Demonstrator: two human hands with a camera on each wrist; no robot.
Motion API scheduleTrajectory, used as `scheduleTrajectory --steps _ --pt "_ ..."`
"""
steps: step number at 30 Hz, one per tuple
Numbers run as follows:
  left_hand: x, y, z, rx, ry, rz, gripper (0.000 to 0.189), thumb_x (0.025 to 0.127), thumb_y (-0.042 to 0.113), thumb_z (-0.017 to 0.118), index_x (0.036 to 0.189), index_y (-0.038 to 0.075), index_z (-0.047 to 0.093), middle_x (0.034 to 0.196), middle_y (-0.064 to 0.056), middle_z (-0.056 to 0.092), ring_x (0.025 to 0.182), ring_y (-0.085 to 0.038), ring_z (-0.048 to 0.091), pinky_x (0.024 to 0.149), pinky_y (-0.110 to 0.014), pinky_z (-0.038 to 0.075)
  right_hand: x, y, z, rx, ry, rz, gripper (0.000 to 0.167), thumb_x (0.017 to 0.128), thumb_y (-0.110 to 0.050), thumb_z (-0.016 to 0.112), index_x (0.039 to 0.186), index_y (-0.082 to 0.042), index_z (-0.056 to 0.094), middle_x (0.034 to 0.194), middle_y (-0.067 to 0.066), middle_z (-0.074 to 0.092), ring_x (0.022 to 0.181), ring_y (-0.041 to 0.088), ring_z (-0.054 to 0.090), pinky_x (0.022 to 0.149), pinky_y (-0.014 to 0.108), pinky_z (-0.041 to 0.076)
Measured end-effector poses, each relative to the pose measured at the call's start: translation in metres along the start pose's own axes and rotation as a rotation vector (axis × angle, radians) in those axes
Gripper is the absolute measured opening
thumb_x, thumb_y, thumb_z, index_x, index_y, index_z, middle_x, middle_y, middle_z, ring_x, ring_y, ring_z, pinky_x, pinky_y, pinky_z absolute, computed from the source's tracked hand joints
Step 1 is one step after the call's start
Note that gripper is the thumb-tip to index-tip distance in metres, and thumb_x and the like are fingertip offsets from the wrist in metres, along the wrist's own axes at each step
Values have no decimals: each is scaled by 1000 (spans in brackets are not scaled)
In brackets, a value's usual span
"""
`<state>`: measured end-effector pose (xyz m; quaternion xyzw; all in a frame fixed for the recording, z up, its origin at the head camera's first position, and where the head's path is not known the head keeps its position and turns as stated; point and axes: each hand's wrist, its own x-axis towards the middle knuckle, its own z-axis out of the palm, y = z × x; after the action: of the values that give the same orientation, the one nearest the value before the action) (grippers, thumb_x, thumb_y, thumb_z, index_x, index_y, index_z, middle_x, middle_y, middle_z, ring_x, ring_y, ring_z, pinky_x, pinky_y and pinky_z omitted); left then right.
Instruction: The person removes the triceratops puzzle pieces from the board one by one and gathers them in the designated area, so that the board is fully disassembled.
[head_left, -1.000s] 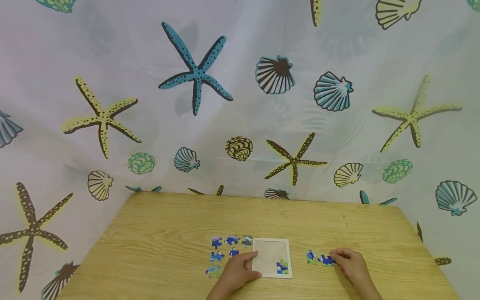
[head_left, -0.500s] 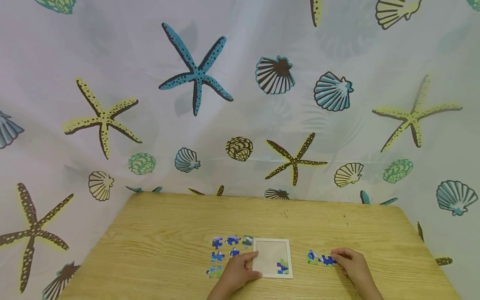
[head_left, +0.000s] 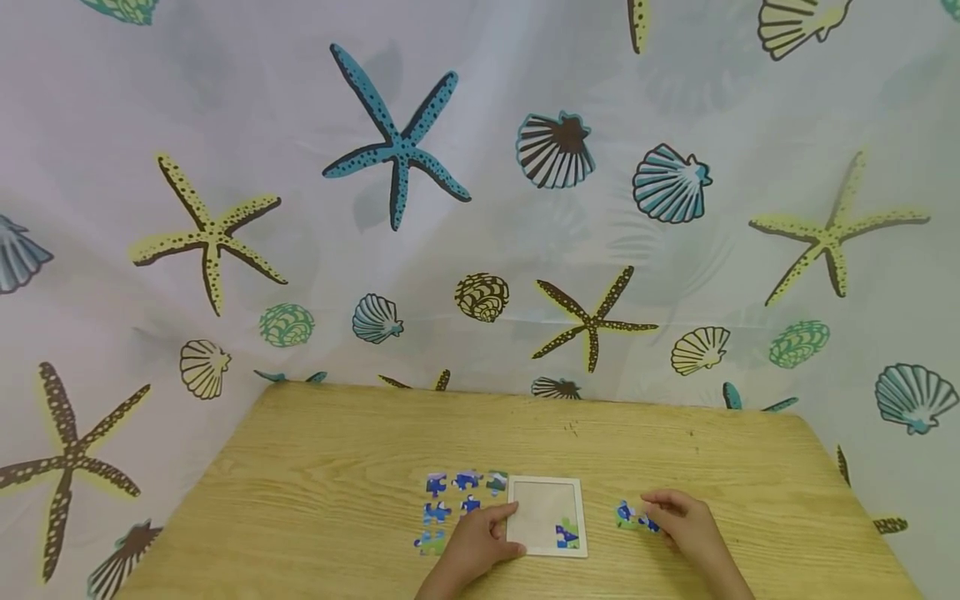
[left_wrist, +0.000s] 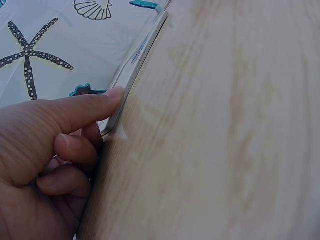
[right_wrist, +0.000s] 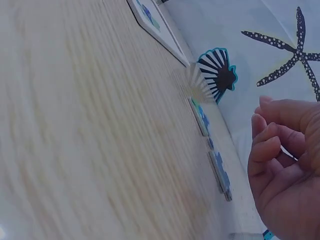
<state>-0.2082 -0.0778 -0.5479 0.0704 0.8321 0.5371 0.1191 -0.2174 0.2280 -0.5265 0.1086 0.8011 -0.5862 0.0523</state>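
A light puzzle frame lies flat on the table, with a blue-green jigsaw piece in its near right corner. My left hand rests at its left border. In the left wrist view the straight thumb presses the frame's edge while the other fingers bend below. Right of the frame lie two blue-green jigsaw pieces, a left one and a right one partly hidden behind my right hand. The right wrist view has that hand above these pieces, loosely curled around nothing.
Several loose jigsaw pieces lie in rows left of the frame, some hidden behind the left hand. A wooden table bears everything. Behind and at both sides hangs a white curtain printed with starfish and shells.
My right hand, earlier pinching the right edge of the right-hand piece, has let go and moved left over it. The left hand stays at the frame.
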Motion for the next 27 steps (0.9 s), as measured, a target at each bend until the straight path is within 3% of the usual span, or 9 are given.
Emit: scheduleTrajectory --steps 16,27 --pt "-1 0 -1 -7 -6 -1 61 74 8 79 129 -1 55 58 2 43 47 -10 32 45 -23 29 -10 4 55 119 -339 -111 39 88 -19 67 117 6 59 83 2 55 55 7 41 46 20 36" --pt "-1 -1 -1 -3 4 15 60 74 8 79 129 -1 56 58 2 44 47 -10 34 44 -22 30 -12 5 77 101 -393 -168 34 88 -17 67 112 7 61 77 0 56 51 5 40 46 18 37"
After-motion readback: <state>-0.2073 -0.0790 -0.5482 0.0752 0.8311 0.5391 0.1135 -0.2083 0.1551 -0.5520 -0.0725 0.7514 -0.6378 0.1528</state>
